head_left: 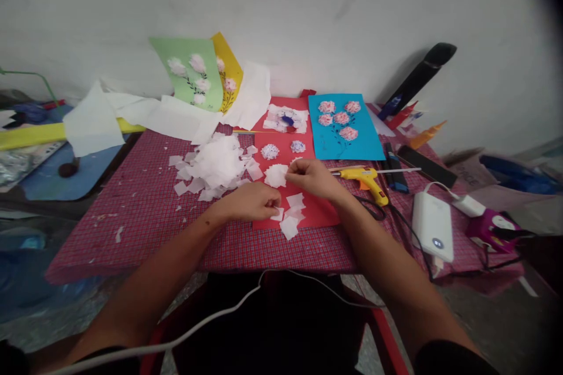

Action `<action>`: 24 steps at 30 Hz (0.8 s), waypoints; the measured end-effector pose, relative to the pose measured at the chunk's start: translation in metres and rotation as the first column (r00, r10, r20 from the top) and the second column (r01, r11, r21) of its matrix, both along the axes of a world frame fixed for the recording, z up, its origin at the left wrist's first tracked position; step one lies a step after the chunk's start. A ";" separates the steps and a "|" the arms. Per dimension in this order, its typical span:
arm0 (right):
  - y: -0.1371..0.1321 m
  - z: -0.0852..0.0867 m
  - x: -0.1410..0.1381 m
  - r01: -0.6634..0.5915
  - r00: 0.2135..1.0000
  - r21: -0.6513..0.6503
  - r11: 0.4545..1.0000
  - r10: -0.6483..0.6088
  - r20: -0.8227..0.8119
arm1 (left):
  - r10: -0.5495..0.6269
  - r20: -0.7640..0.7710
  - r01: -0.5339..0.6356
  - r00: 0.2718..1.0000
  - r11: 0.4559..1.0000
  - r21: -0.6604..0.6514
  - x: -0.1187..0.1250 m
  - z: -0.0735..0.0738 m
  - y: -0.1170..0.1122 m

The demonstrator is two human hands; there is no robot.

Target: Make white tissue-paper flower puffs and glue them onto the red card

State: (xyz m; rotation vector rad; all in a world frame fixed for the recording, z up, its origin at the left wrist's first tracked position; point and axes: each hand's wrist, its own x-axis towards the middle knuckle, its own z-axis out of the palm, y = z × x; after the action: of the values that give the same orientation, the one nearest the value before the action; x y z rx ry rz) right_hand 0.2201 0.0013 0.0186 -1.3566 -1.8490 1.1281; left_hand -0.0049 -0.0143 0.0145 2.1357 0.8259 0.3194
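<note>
My left hand (250, 202) rests on a red paper sheet (325, 214), its fingertips at a small pile of white tissue squares (290, 214). My right hand (313, 179) hovers just right of a white crumpled tissue flower (275, 176), with its fingers bunched close to it. Whether either hand grips anything is hidden by the fingers. Left of both hands lies a heap of white tissue squares (215, 164) on the checked red tablecloth (141, 228). Two small round paper flowers (270, 152) sit farther up the red sheet.
A yellow glue gun (367, 183) lies right of my right hand, its black cord trailing past a white power bank (433, 225). A blue card with pink flowers (345, 126) and a green card (189, 73) stand beyond. A white cable crosses my lap.
</note>
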 end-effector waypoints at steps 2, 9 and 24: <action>0.000 -0.003 -0.004 0.044 0.998 -0.008 0.999 -0.044 -0.038 | -0.011 0.015 0.011 1.000 0.999 -0.033 -0.001 0.000 0.000; 0.002 -0.005 -0.007 0.190 0.982 0.068 0.979 -0.189 -0.029 | 0.224 0.189 -0.197 0.956 0.969 -0.151 0.000 0.002 0.007; -0.010 0.004 -0.007 -0.036 0.945 -0.100 0.994 0.002 -0.326 | 0.546 0.396 -0.373 0.739 0.820 -0.434 0.005 -0.002 0.009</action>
State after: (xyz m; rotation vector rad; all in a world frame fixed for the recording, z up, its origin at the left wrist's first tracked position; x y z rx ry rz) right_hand 0.2129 -0.0088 0.0227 -1.1279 -1.5849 1.3849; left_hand -0.0001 -0.0057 0.0128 1.3991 1.0063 0.9020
